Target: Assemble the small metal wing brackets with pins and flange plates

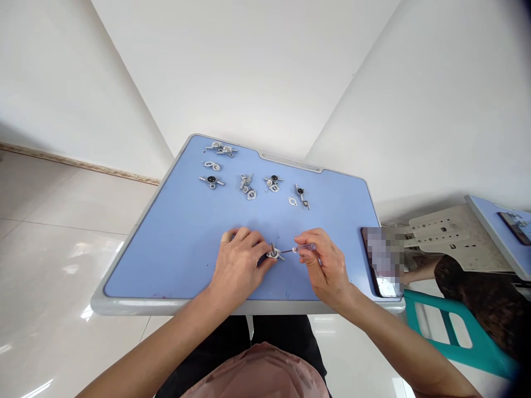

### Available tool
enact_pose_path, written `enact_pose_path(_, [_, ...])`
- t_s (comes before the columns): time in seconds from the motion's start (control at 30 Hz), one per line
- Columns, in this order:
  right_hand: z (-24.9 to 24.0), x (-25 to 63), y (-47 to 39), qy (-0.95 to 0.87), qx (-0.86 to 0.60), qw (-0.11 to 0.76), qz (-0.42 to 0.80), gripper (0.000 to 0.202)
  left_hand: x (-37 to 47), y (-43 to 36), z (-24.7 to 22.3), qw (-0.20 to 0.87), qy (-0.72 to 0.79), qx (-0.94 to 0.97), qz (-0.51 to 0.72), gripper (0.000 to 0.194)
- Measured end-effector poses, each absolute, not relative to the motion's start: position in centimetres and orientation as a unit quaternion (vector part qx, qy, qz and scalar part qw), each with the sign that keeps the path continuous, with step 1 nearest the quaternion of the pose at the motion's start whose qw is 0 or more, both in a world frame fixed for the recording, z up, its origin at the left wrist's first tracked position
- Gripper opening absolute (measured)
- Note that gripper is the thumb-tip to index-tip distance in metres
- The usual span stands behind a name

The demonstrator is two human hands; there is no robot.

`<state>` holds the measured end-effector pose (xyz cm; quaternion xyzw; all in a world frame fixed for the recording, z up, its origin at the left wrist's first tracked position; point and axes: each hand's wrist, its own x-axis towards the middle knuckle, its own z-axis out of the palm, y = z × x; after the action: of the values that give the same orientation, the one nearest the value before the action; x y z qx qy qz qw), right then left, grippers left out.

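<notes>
My right hand (326, 265) is clamped on a screwdriver (296, 249), tip at a metal part (274, 254); my left hand (240, 260) grips that part above the counter (174, 237). Further parts (251, 194) lie beyond; phone (373, 260) at right.

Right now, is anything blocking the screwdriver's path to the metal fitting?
Nothing visible: the clear-handled screwdriver in the right hand points straight at the metal fitting in the left hand. Whether its tip touches is too small to tell.
</notes>
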<state>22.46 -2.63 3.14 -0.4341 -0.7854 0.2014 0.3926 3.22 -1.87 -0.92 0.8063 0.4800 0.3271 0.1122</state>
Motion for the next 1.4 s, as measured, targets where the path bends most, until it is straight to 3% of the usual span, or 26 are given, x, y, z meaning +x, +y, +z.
enact_pose_path(0.7, [3.2,22.1,-2.4,-0.812,-0.418,0.372,0.165,0.017,3.3,-1.8,-0.7,0.116,0.484,0.806,0.321,0.007])
enact_pose_path(0.8, [4.0,22.0,-2.5,-0.812,-0.449,0.328,0.179,0.015,3.3,-1.9,-0.6,0.115,0.483,0.808,0.318,0.008])
enact_pose_path(0.97, [5.4,21.5,-2.3,-0.758,-0.522,0.242,0.307,0.009,3.3,-1.9,-0.7,0.11,0.481,0.811,0.315,0.01])
enact_pose_path(1.3, [4.4,21.7,-2.1,-0.791,-0.496,0.285,0.216,0.007,3.3,-1.9,-0.7,0.114,0.482,0.81,0.315,0.007])
enact_pose_path(1.4, [4.3,21.7,-2.4,-0.769,-0.517,0.308,0.215,0.019,3.3,-1.9,-0.7,0.113,0.48,0.809,0.321,0.006])
